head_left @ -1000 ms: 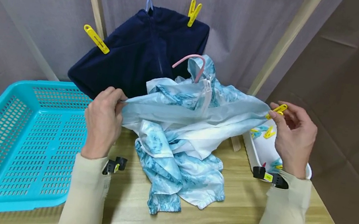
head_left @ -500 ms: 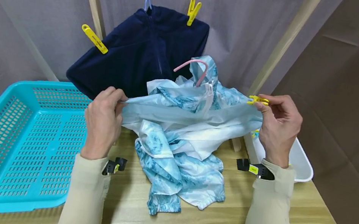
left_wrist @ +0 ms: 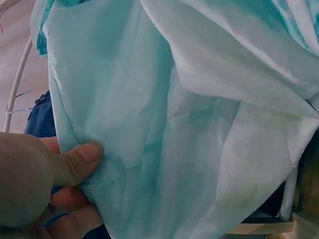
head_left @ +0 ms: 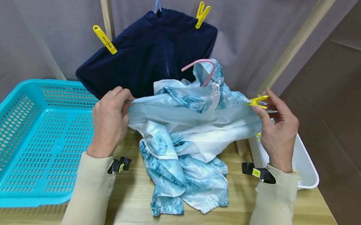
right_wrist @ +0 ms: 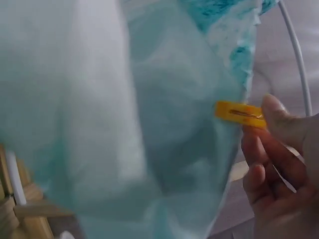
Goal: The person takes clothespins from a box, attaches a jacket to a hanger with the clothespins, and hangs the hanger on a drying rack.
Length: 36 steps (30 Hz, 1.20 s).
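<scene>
A thin light-blue and white jacket (head_left: 173, 117) with a zip hangs on a pink hanger (head_left: 201, 62), its hem spread between my hands and its sleeves lying on the table. My left hand (head_left: 110, 122) pinches the hem's left end; in the left wrist view the thumb (left_wrist: 82, 157) lies on the cloth. At the right edge, a yellow clothespin (head_left: 257, 101) bites the fabric. My right hand (head_left: 279, 132) has thumb and finger around its handle end. In the right wrist view the thumb tip touches the clothespin (right_wrist: 239, 113).
Behind hangs a dark navy garment (head_left: 141, 49) with two yellow clothespins (head_left: 105, 39) on it. A turquoise basket (head_left: 12, 196) stands at left. A white tray (head_left: 308, 174) holding small clips is at right, partly behind my right hand. Wooden poles (head_left: 296, 40) rise at the back.
My right hand has brought the clothespin left to the jacket's edge. Its handles have spread apart, with its tips on the cloth. My left hand keeps its pinch.
</scene>
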Each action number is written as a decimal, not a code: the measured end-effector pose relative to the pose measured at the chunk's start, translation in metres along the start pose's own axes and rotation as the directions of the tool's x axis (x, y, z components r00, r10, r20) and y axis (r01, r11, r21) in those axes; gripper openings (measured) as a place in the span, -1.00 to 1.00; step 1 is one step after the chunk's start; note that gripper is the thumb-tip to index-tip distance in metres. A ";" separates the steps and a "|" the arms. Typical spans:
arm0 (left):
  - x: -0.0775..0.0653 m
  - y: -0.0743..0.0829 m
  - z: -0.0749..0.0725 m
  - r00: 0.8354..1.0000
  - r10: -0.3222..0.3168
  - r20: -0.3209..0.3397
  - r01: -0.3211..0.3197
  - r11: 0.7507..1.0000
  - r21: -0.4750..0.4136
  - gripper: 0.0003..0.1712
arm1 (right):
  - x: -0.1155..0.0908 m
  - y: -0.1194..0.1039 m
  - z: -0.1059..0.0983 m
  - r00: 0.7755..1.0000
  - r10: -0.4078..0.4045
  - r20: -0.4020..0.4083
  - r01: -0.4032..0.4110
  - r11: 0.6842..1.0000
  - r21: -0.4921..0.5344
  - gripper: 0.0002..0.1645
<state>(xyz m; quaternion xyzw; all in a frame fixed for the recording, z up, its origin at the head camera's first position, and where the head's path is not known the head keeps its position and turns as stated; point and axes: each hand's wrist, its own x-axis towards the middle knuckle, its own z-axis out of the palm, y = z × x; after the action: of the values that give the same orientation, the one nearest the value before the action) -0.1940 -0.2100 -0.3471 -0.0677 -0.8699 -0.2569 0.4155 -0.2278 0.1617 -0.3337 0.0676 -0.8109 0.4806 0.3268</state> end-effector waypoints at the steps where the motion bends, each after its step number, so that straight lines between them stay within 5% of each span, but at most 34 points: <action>1: 0.000 0.000 0.000 1.000 -0.006 -0.010 0.006 1.000 -0.002 -0.84 | 0.001 0.000 -0.001 1.000 0.010 0.010 -0.010 1.000 -0.004 -0.28; 3: 0.000 -0.001 -0.001 1.000 -0.018 -0.022 0.018 1.000 -0.005 -0.83 | 0.002 0.002 -0.004 0.999 0.034 0.015 -0.034 0.999 -0.023 -0.24; 6: 0.000 -0.001 -0.001 0.999 -0.023 -0.041 0.023 1.000 -0.007 -0.83 | 0.005 0.011 -0.013 0.995 0.098 0.004 -0.097 0.991 -0.087 -0.43; 10: 0.000 0.000 -0.001 0.998 -0.018 -0.056 0.018 1.000 -0.004 -0.82 | 0.007 0.030 -0.034 0.961 0.276 -0.005 -0.268 0.931 -0.247 -0.40; 14: 0.001 -0.001 -0.002 0.998 -0.030 -0.055 0.030 1.000 -0.001 -0.82 | 0.006 0.046 -0.057 0.879 0.475 0.045 -0.424 0.821 -0.383 -0.19; 18: 0.000 -0.001 -0.005 0.997 -0.057 -0.049 0.057 0.998 -0.006 -0.83 | 0.003 0.059 -0.076 0.782 0.608 0.136 -0.468 0.718 -0.516 -0.17; 24: 0.000 -0.002 -0.009 0.997 -0.065 -0.041 0.065 0.998 -0.008 -0.86 | -0.004 0.081 -0.097 0.573 0.773 0.272 -0.434 0.567 -0.699 -0.29; 28: 0.000 -0.003 -0.011 0.997 -0.063 -0.042 0.063 0.998 0.002 -0.86 | -0.007 0.094 -0.102 0.489 0.800 0.348 -0.384 0.556 -0.737 -0.37; 32: -0.001 -0.003 -0.011 0.997 -0.066 -0.041 0.066 0.998 0.005 -0.84 | -0.009 0.105 -0.101 0.444 0.798 0.407 -0.339 0.570 -0.749 -0.36; 36: -0.002 -0.003 -0.011 0.997 -0.074 -0.037 0.074 0.997 0.008 -0.84 | -0.010 0.110 -0.100 0.418 0.817 0.397 -0.355 0.549 -0.756 -0.35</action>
<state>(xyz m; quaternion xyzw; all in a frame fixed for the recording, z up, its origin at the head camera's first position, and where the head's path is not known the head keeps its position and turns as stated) -0.1860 -0.2179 -0.3441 -0.0289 -0.8654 -0.2690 0.4217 -0.2205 0.3000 -0.3880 -0.1567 -0.9344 0.2345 -0.2178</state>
